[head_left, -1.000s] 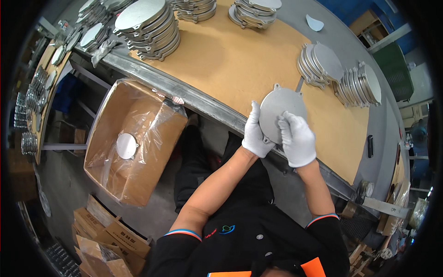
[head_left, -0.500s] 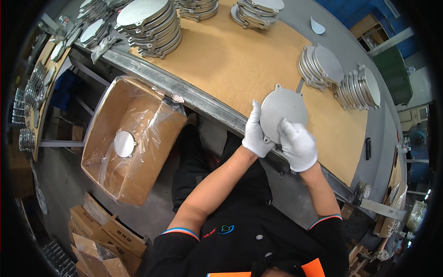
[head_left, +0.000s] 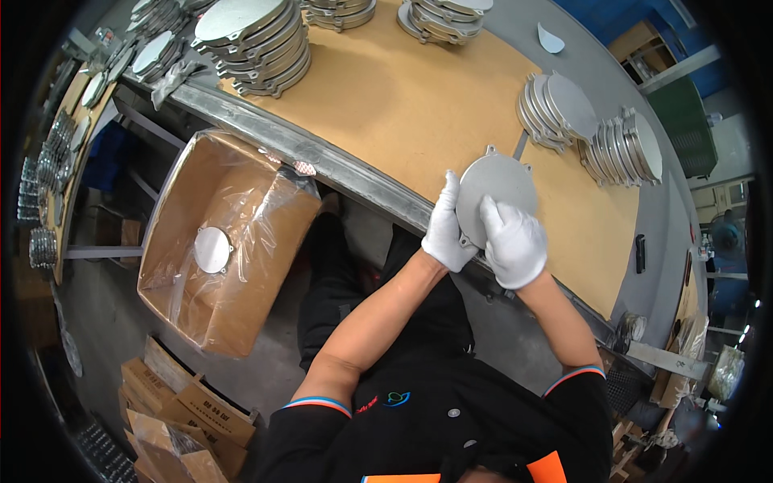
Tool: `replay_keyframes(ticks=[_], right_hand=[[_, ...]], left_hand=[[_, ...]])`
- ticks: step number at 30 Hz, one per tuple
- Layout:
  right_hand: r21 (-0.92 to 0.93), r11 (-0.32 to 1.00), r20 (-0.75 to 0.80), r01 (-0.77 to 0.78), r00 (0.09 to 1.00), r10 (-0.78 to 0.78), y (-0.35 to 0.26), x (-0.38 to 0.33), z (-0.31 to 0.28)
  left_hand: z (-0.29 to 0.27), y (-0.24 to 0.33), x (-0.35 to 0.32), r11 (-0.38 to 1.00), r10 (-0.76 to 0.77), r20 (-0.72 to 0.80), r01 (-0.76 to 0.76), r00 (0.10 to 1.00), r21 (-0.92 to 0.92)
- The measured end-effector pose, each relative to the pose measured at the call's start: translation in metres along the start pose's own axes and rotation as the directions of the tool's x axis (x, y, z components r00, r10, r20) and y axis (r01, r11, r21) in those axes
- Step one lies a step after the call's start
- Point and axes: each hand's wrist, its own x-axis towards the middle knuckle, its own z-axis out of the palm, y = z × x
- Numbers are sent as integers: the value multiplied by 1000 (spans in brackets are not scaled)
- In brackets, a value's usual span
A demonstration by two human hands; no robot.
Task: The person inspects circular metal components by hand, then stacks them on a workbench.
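Both gloved hands hold one round metal plate [head_left: 497, 191] over the tabletop [head_left: 386, 105] edge. The left hand [head_left: 448, 229] grips its side; the right hand [head_left: 512, 241] wraps its bottom.

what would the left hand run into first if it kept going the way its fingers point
The left hand already lies against the round metal plate. Past that, probably bare tabletop, though depth is unclear.

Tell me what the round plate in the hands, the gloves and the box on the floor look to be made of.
Round plate: likely cast or stamped metal, dull grey matte face with small lugs at the rim. Gloves on the left hand and right hand: white fabric, apparently knit. Box: brown cardboard, lined with clear glossy plastic film.
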Motion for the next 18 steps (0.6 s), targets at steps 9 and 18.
replay_keyframes(ticks=[9, 18], right_hand=[[-76, 997, -21, -9, 1000, 8, -6, -18, 7], [-15, 997, -52, -72, 996, 71, -8, -14, 10]], left_hand=[[-6, -3, 0, 992, -27, 45, 32, 999, -124], [-3, -3, -2, 996, -32, 7, 32, 999, -83]])
